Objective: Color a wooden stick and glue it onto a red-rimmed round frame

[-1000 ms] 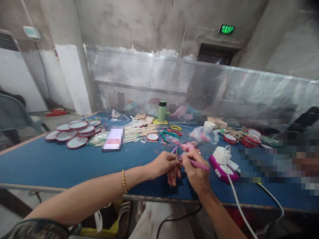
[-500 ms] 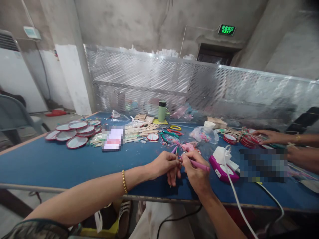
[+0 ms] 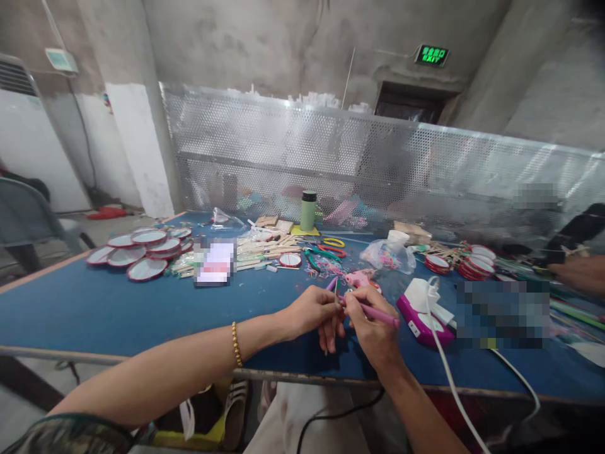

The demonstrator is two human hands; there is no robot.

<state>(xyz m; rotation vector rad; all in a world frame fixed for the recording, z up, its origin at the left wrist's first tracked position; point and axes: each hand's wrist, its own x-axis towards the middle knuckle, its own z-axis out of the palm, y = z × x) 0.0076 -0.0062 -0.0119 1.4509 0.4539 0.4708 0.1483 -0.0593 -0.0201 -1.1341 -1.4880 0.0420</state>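
My left hand [image 3: 317,310] is closed on a thin stick [image 3: 336,292] with a green part near its top, just above the front of the blue table [image 3: 227,315]. In my right hand [image 3: 372,331] is a pink pen [image 3: 384,316], its front end meeting the stick at my left fingertips. The exact contact point is hidden by my fingers. A purple piece [image 3: 331,284] shows just behind the left fingers. Beyond my hands lie a pink tool [image 3: 360,278], tangled coloured strings [image 3: 326,268] and green-handled pliers [image 3: 312,260].
Red-rimmed white discs [image 3: 146,270] are stacked at left, near a phone [image 3: 215,263] and wooden sticks [image 3: 269,249]. A green bottle [image 3: 308,211] stands behind. At right are a purple power strip [image 3: 423,325] with a white cable [image 3: 449,384], and a co-worker's hand [image 3: 579,272].
My hands stay nearly in the same place, still holding the pen and stick. The co-worker's hands have drawn back to the right, away from the stack of red-rimmed discs.
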